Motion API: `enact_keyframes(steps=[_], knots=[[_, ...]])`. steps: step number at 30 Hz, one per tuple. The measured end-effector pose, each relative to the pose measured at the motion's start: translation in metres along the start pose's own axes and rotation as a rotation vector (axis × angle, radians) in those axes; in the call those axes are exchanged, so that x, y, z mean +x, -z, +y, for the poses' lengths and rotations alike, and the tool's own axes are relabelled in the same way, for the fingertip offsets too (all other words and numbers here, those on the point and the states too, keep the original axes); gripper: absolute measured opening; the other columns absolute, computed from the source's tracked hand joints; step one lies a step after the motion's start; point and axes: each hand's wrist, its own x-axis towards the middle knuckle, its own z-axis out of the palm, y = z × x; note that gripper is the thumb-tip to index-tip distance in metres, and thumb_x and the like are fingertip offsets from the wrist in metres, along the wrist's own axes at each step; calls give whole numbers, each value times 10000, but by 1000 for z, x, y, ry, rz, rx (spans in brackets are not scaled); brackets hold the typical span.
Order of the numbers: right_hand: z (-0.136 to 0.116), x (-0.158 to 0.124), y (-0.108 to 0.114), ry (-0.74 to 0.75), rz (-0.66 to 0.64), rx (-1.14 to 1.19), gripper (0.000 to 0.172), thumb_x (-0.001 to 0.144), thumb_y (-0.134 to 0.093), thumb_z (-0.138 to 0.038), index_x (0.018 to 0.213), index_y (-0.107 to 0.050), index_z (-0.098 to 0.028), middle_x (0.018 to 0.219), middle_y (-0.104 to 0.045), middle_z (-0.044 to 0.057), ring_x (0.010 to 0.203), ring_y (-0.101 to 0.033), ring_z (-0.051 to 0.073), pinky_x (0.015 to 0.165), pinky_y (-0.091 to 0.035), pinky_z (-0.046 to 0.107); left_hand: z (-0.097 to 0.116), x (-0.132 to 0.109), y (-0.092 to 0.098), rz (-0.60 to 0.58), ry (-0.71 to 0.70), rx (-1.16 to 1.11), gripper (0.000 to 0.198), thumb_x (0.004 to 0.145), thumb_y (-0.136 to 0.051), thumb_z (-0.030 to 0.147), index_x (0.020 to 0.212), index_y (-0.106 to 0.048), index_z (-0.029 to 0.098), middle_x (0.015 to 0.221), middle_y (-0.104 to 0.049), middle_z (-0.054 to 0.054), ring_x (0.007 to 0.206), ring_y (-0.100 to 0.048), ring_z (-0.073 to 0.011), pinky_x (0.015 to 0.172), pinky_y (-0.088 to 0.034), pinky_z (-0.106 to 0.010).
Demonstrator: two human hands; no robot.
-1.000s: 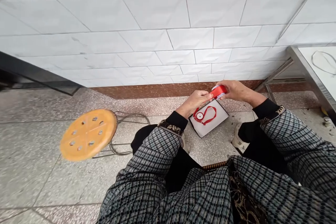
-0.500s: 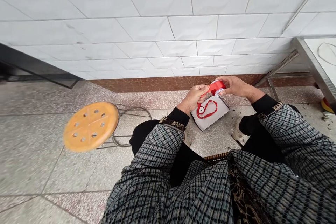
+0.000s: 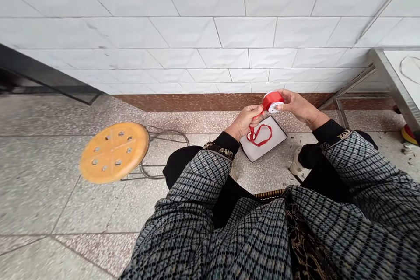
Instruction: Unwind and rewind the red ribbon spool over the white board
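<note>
A white spool wound with red ribbon [image 3: 272, 100] is gripped at its rim by my right hand [image 3: 293, 105], thumb on the near end and fingers behind. My left hand [image 3: 248, 119] is closed on the red ribbon just left of the spool. From below that hand a narrow stretch of ribbon [image 3: 264, 142] hangs and lies in a loop over a shallow white box or lid [image 3: 259, 153] with dark edges, between my feet. A small round piece with a red rim lies at the loop's left; I cannot make out what it is.
An orange round stool [image 3: 113, 152] with holes in its seat and thin metal legs stands to the left. White wall tiles [image 3: 229, 30] rise in front. A metal-framed table [image 3: 390, 83] is at the right. Small debris lies on the floor near my right shoe [image 3: 298, 166].
The spool has turned in my right hand, so its flat end now faces me more. The ribbon between spool and left hand looks shorter. The view has shifted slightly.
</note>
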Motion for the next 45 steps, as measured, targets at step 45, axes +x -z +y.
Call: enact_keyframes(steps=[45], knots=[[-32,19,-13,120,-107,-454,714,650,-991,-350,1313,-739,-273,1438,-719,112,1342,-654,363,1181,-514,566,4,-3,-9,78,-22,-88,714,642,-947,746,710,-514,183,504,-300,139,422,-189,-3,426,-116,-169]])
